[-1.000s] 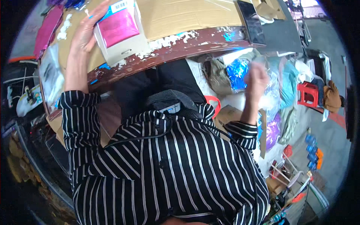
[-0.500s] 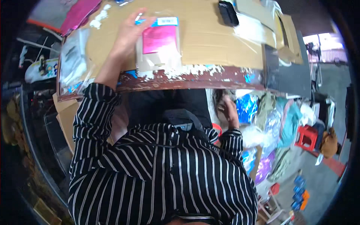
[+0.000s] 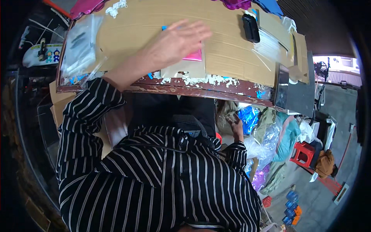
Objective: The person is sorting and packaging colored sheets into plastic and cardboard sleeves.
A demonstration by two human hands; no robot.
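The spread fingers (image 3: pixel 193 33) of the left hand (image 3: pixel 174 44) lie flat and released on a pink flat packet in clear plastic (image 3: pixel 193 56), pressing it onto the brown corrugated cardboard sheet (image 3: pixel 154 19) that covers the chipped red-brown table edge (image 3: pixel 201 87). The right hand (image 3: pixel 236 125) hangs below the table beside a shiny blue foil bag (image 3: pixel 249 118); whether its fingers grip anything I cannot tell. A black rectangular device (image 3: pixel 251 28) lies further right on the cardboard, and clear plastic bags (image 3: pixel 79 46) sit at the left end.
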